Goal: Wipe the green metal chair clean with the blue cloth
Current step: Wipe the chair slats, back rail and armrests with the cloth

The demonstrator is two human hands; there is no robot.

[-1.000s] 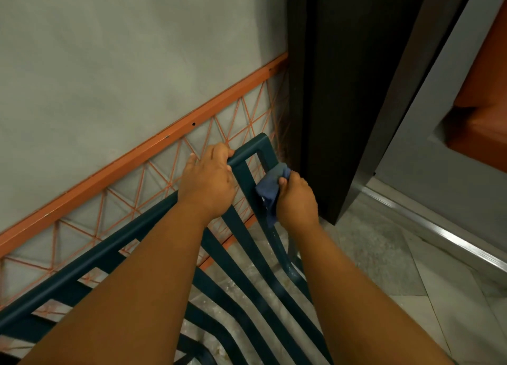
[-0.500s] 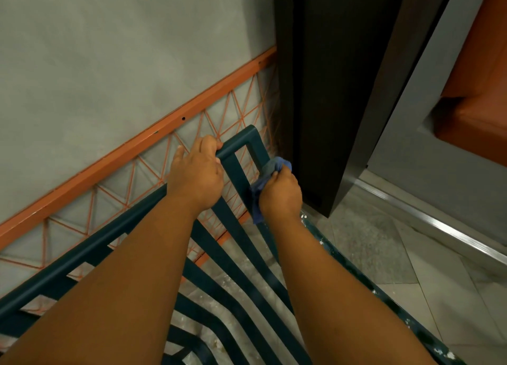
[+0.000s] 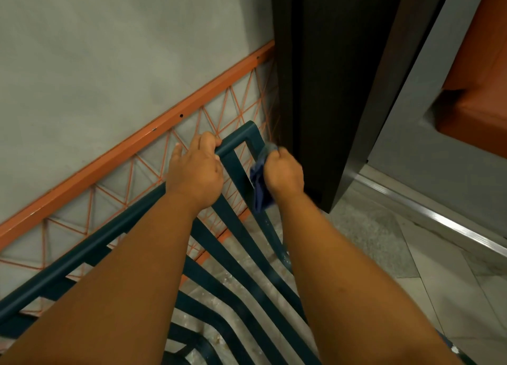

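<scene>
Green metal chair (image 3: 241, 244) right below you, backrest top rail running along grey wall (image 3: 109, 62), just in front of orange wire rack (image 3: 142, 145). Your left hand (image 3: 196, 172) wrapped tight over top rail near chair's far corner. Your right hand (image 3: 284, 169) fisted around blue cloth (image 3: 259, 189), pressing it on side post just below that corner; cloth tail hangs beside post. Dark door frame (image 3: 323, 90) just right of chair corner

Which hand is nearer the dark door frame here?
The right hand, gripping the blue cloth on the chair's side bar, is almost against the dark door frame. The left hand holds the top rail, farther away.
</scene>
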